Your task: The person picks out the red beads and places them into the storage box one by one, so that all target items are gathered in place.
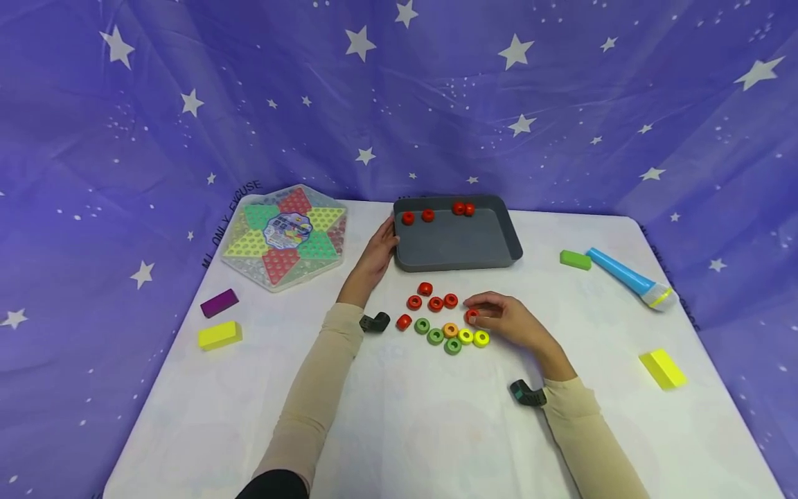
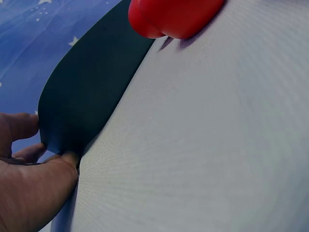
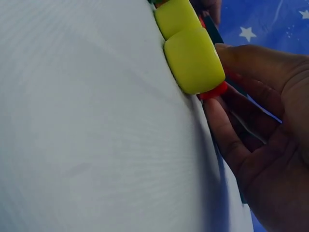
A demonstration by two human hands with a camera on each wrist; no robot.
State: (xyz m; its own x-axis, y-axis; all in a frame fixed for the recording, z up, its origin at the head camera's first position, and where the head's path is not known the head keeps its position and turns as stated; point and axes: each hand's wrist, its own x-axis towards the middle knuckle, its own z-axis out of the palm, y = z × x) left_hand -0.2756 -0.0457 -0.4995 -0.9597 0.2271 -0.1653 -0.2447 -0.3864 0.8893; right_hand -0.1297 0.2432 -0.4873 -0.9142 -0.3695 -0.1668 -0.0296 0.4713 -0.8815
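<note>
On the table stands a grey tray [image 1: 461, 242] with several red beads [image 1: 428, 215] toward its back. My left hand [image 1: 376, 256] holds the tray at its left side, thumb and fingers against the wall in the left wrist view. My right hand [image 1: 508, 319] pinches a red bead [image 1: 472, 316] between thumb and fingers, close over the table. In the right wrist view, a yellow bead [image 3: 195, 60] partly hides that red one. More red beads [image 1: 436, 304], green beads [image 1: 435, 336], an orange bead [image 1: 450, 330] and two yellow beads lie in a cluster in front of the tray.
A hexagonal Chinese checkers board [image 1: 299, 267] lies at the back left. Purple [image 1: 219, 303] and yellow [image 1: 220, 335] blocks are at the left. To the right are a green block [image 1: 575, 260], a blue toy microphone [image 1: 623, 272] and a yellow block [image 1: 662, 369]. Behind hangs a starry purple cloth [image 1: 436, 90].
</note>
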